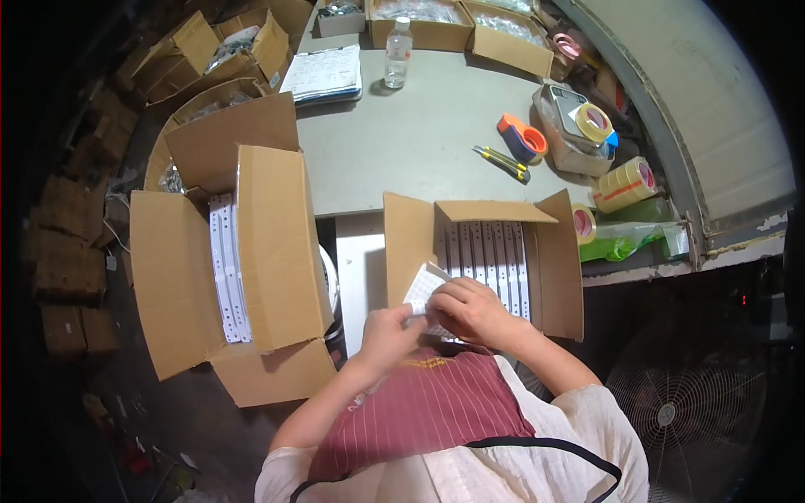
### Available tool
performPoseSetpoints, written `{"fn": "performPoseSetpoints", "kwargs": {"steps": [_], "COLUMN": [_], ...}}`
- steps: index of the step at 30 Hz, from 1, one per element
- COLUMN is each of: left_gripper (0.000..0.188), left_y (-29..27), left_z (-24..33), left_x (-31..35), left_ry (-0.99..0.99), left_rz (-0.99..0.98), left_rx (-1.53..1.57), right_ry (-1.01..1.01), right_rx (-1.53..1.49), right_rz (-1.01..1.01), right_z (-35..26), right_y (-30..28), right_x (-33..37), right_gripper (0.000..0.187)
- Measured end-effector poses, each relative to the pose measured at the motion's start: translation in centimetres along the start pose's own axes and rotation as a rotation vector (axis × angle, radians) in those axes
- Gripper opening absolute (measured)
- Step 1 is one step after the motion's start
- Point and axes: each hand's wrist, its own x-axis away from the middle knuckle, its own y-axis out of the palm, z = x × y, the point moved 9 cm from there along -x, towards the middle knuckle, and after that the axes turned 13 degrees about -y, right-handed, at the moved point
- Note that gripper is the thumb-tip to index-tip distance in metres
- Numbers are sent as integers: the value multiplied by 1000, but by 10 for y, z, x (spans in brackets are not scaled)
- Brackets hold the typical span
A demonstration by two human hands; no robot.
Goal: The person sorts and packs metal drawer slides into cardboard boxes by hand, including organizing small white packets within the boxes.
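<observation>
A small white sheet with a fine printed grid [422, 283], looking like a label sheet, is held in front of my body. My left hand [391, 334] pinches its lower edge with the thumb and fingers. Bent over the same sheet, my right hand [471, 312] has its fingers curled together against it; its fingertips are partly hidden. Both hands are above the near part of an open cardboard box [408, 243]. Inside that box, slim white pieces with dark holes [510, 251] stand upright in a row.
Left stands another open carton [278, 251] with similar white pieces [226, 268]. The grey table [402, 147] carries a clear bottle [398, 54], clipboard papers [327, 71], a yellow-black cutter [503, 163], an orange-blue tape dispenser [524, 138] and tape rolls [625, 184]. A fan [667, 415] stands right.
</observation>
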Motion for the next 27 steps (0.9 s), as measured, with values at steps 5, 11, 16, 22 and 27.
{"fn": "performPoseSetpoints", "kwargs": {"steps": [5,11,16,22,27], "left_gripper": [20,21,22,22,23], "left_y": [3,-5,-2,-2,-1], "left_z": [18,25,18,11,8], "left_x": [8,13,7,4,2], "left_ry": [59,79,84,37,60], "left_rz": [5,6,-1,-12,-4], "left_rx": [-48,-34,-50,-19,17], "right_ry": [-11,179,393,299,270], "right_rx": [-53,388,682,718,766], "right_rz": [55,-12,-392,-274,-251], "right_z": [3,112,201,198,202], "right_y": [-5,-18,-19,-15,-15], "right_x": [6,74,162,163,170], "right_gripper": [18,20,12,14,20]}}
